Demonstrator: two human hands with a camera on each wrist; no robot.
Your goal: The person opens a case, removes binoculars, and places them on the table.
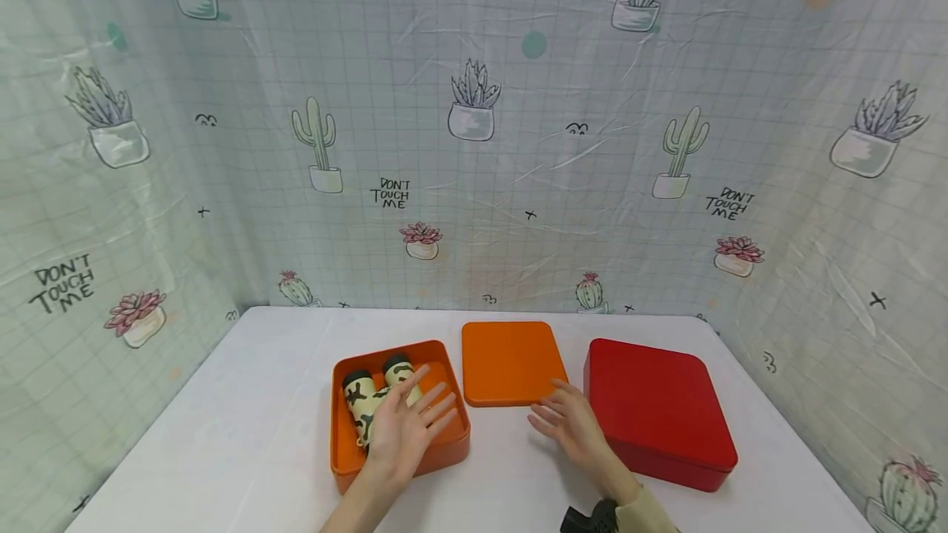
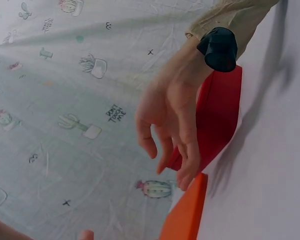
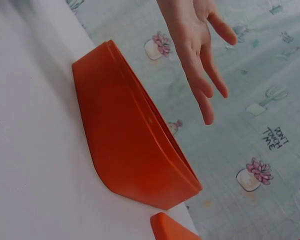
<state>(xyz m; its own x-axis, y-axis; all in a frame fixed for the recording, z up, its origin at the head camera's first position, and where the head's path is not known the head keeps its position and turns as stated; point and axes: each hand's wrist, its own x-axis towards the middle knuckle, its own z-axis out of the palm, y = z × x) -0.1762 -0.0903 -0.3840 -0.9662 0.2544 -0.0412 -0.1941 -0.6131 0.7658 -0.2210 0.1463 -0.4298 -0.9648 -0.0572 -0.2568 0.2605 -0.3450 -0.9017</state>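
Camouflage-patterned binoculars (image 1: 361, 400) with black ends lie inside an uncovered orange box (image 1: 448, 454) in the head view. Over the box's front part hovers my left hand (image 1: 401, 436), fingers spread and palm bare, hiding some of the binoculars. In the right wrist view the left hand (image 3: 192, 47) is above the rim of the orange box (image 3: 125, 130). My right hand (image 1: 572, 424) is at the near right corner of a flat orange lid (image 1: 511, 362), its fingers loosely bent around nothing. The left wrist view shows that right hand (image 2: 172, 107) beside the orange lid (image 2: 187, 210).
A closed red box (image 1: 659, 401) stands right of the lid, close to my right forearm. All sit on a white table (image 1: 244, 434). A cactus-print sheet (image 1: 474, 179) hangs behind and along both sides. A black wrist camera (image 1: 592, 518) is on my right wrist.
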